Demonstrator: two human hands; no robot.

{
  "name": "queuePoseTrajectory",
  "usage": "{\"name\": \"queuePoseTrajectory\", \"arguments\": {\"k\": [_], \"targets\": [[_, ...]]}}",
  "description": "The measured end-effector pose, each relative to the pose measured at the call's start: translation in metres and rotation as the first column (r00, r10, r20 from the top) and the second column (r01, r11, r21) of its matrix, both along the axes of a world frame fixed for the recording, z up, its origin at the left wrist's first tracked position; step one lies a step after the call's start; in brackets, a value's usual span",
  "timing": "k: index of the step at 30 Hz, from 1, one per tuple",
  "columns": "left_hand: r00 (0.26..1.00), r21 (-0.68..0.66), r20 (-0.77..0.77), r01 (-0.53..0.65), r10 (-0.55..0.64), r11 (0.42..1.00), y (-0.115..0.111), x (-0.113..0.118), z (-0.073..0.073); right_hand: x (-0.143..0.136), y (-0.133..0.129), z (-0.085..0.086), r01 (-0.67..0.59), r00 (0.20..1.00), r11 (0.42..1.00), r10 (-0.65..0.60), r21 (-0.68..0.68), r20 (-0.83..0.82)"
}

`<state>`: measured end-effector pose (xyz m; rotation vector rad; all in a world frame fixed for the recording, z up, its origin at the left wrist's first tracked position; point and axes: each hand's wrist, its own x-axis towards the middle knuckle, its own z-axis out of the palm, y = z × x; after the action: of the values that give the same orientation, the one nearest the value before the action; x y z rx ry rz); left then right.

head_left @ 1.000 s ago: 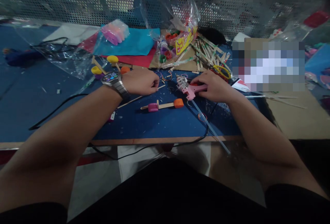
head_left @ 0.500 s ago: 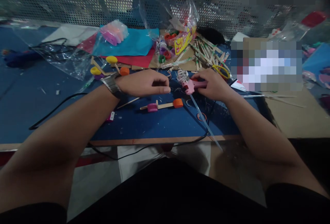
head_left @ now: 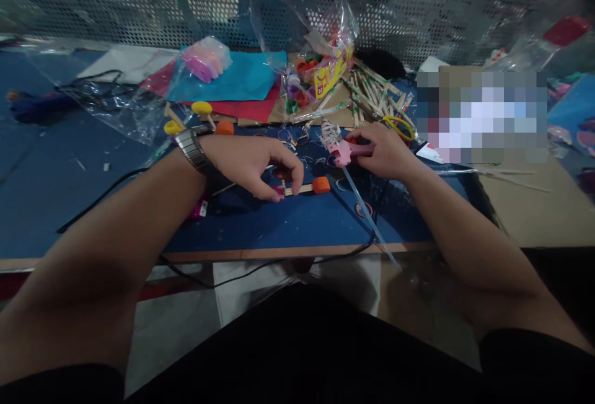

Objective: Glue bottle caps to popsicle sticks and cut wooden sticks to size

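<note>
A pink glue gun (head_left: pixel 343 153) with a long translucent glue stick (head_left: pixel 369 217) trailing from its back is gripped by my right hand (head_left: pixel 383 151). My left hand (head_left: pixel 258 165), a metal watch on its wrist, hovers over the small wooden stick piece (head_left: pixel 300 189) with thumb and fingers apart. That piece lies on the blue table and has an orange cap (head_left: pixel 321 185) at its right end. Its magenta cap (head_left: pixel 279 192) is partly hidden by my left thumb and fingers. Whether the fingertips touch the piece is unclear.
Behind are a plastic bag of colored caps (head_left: pixel 302 85), a pile of wooden sticks (head_left: pixel 372 97), yellow-handled scissors (head_left: pixel 398 126) and blue felt (head_left: pixel 251 75). Cardboard (head_left: pixel 534 212) lies at right. A black cable (head_left: pixel 102 196) runs along the table's front. Another yellow-capped piece (head_left: pixel 201 108) stands left.
My left hand has moved down and slightly left onto the stick piece, its thumb and fingers spreading. My right hand and the glue gun have barely moved.
</note>
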<state>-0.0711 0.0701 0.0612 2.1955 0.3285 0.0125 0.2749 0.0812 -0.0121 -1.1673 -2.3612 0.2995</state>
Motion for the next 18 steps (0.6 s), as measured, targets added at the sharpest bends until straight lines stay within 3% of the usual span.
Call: {"name": "queuePoseTrajectory", "arguments": {"k": [8, 18], "targets": [[0.998, -0.047, 0.027, -0.050, 0.052, 0.998, 0.0016, -0.0006, 0.0004, 0.0000, 0.0004, 0.0017, 0.011, 1.000, 1.000, -0.011, -0.025, 0.013], [0.991, -0.010, 0.103, -0.079, 0.080, 0.997, 0.0033, -0.0013, -0.0015, 0.0015, 0.0013, -0.0004, 0.012, 1.000, 1.000, -0.012, -0.008, 0.022]]}}
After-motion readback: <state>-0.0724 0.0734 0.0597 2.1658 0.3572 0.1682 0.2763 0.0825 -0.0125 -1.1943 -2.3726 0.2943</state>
